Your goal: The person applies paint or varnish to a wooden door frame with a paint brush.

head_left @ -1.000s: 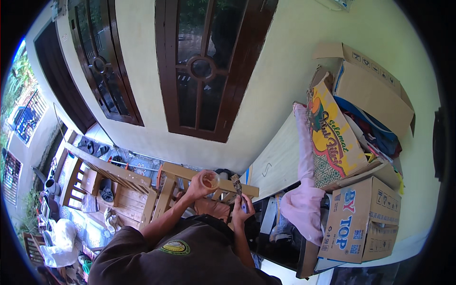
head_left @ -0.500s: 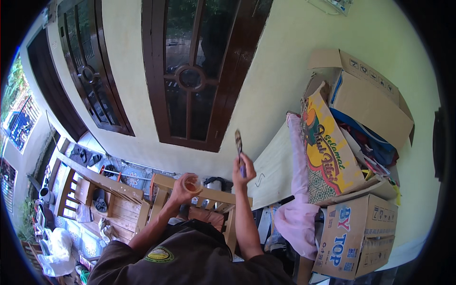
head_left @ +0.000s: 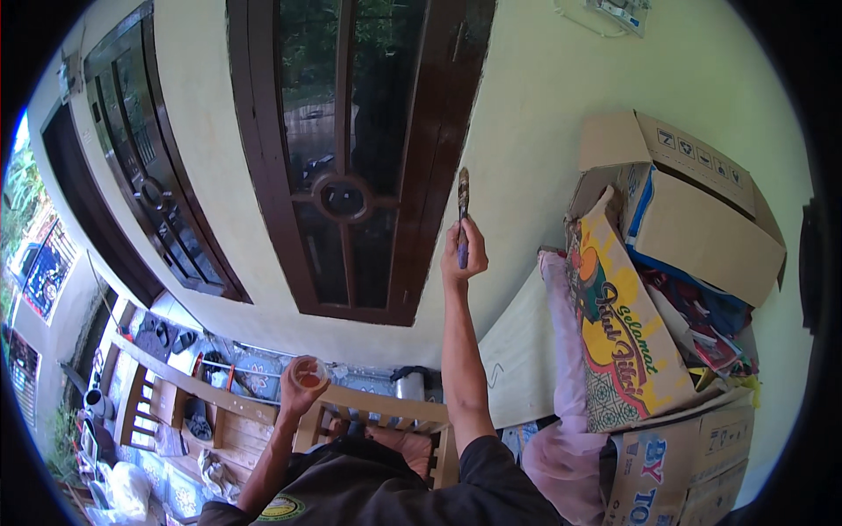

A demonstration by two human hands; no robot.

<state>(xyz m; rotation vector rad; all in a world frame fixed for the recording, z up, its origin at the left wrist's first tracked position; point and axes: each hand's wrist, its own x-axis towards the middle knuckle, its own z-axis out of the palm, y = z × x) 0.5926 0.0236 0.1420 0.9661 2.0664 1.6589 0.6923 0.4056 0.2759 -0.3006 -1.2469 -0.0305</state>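
Observation:
My right hand is raised in front of the pale wall, fingers wrapped round the handle of a paintbrush whose stained bristles point up. Close by on the left runs the right edge of a dark brown window frame; I cannot tell whether the bristles touch anything. Lower down and to the left, my left hand grips a clear plastic cup with some reddish-brown liquid in it. The cup is held over the wooden bench.
A wooden bench stands below me, against the wall side. On the right are stacked cardboard boxes, a pink cloth and a leaning pale board. A second brown window is at the left, with sandals on the floor.
My right hand has moved up and slightly right with the paintbrush, its arm now stretched out. The cup in my left hand has shifted left and down. The view has tilted a little.

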